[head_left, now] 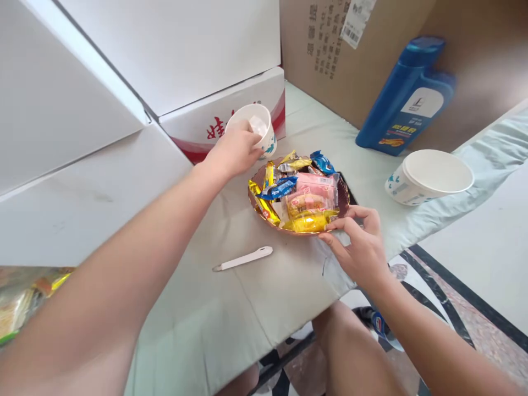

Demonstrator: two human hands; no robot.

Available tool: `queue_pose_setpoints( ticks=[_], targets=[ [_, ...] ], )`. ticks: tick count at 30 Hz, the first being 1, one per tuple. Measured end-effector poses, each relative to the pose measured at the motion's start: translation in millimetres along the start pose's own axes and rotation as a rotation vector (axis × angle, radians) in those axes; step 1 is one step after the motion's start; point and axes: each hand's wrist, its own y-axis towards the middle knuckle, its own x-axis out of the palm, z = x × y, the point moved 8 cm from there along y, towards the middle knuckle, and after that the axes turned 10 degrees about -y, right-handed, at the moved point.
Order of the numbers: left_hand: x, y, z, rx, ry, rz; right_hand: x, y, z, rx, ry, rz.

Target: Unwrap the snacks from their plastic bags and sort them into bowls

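Observation:
My left hand (pixel 234 149) reaches far forward and grips the rim of a white paper cup (pixel 258 125), which is tipped toward me beside a red-and-white box. My right hand (pixel 359 245) rests at the near right edge of a copper-coloured plate (pixel 254 187), its fingers curled and touching the rim by a yellow packet (pixel 307 222). The plate is heaped with several wrapped snacks in yellow, blue and pink wrappers (pixel 315 187).
A white plastic utensil (pixel 243 258) lies on the pale tablecloth near the front. A white paper bowl (pixel 431 176) lies on its side at the right. A blue bottle (pixel 408 96) leans against a cardboard box (pixel 330 49). White boxes (pixel 82 110) stand at left.

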Motion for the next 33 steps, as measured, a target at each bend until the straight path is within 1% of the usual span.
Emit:
queue_pose_setpoints(
  ticks=[3,6,9,11,13,15,17,20,22,24,26,28,30,33],
  targets=[
    [-5.6,46.3,33.1,0.086,0.011,-0.008,-10.6,4.7,8.2,-0.025,0.008,0.034],
    [-1.8,89.8,64.7,0.130,0.069,-0.039,-17.4,15.5,19.3,-0.029,0.011,0.074],
    [6.4,128.4,88.0,0.171,0.123,-0.034,-20.0,30.9,35.2,-0.019,0.006,0.141],
    [14.7,153.5,95.3,0.172,0.140,-0.046,-18.0,41.2,49.1,0.002,-0.009,0.178],
    [23.5,177.7,97.2,0.155,0.155,-0.076,-12.2,49.4,63.7,0.026,-0.032,0.182],
    [30.4,198.5,95.4,0.130,0.175,-0.105,-5.9,54.4,76.9,0.048,-0.057,0.182],
    [33.2,213.1,92.1,0.119,0.184,-0.102,-0.8,57.0,87.7,0.067,-0.085,0.186],
    [31.2,222.2,79.9,0.071,0.166,-0.048,6.6,61.0,99.7,0.088,-0.119,0.179],
    [31.3,221.1,68.7,0.030,0.154,-0.037,11.9,65.5,105.6,0.098,-0.125,0.164],
    [27.2,216.3,58.3,-0.011,0.068,0.021,17.1,71.8,111.1,0.113,-0.126,0.150],
    [17.5,208.2,51.2,-0.028,-0.079,0.138,23.3,79.4,117.7,0.149,-0.137,0.126],
    [6.8,196.9,47.0,-0.017,-0.210,0.247,31.5,88.2,124.2,0.187,-0.152,0.093],
    [0.9,184.7,43.8,-0.003,-0.268,0.283,42.5,98.4,128.9,0.197,-0.166,0.061],
    [1.4,168.0,33.5,-0.026,-0.364,0.275,65.9,115.9,133.5,0.184,-0.192,0.011]
  ],
)
